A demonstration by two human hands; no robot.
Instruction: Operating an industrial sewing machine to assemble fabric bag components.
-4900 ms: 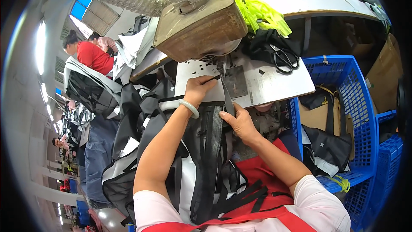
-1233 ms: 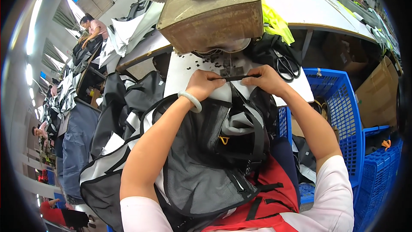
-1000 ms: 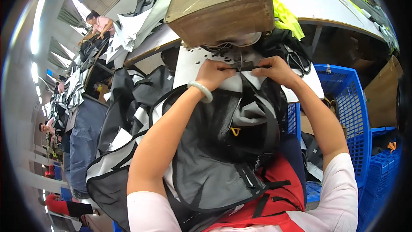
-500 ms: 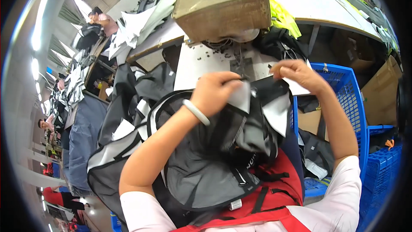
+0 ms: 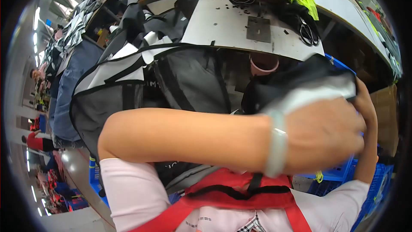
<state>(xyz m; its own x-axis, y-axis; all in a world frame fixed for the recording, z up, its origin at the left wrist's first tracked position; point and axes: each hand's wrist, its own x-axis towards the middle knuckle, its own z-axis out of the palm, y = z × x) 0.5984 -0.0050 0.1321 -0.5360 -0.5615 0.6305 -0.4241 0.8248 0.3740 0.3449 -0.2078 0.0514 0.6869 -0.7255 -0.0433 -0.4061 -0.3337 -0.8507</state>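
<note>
Left hand (image 5: 326, 135) at 4 o'clock, pale green-white bangle (image 5: 277, 144) on the wrist. Right hand (image 5: 365, 103) at 3 o'clock. Both on a black and white fabric piece (image 5: 309, 88). Bag (image 5: 171, 81) at centre: grey panels, black straps and edging, white panels toward 10 o'clock. Apron (image 5: 240, 191) at 6 o'clock: red, black trim. Sleeves (image 5: 128, 184) pale pink. Machine table (image 5: 231, 23) at 12 o'clock: light grey plate, dark grey square insert. Scissors (image 5: 308, 34) at 1 o'clock black. Fluorescent yellow cloth (image 5: 305, 1) at 1 o'clock. Pink cup (image 5: 262, 63) under the table edge. Blue crate (image 5: 377, 189) at 4 o'clock.
</note>
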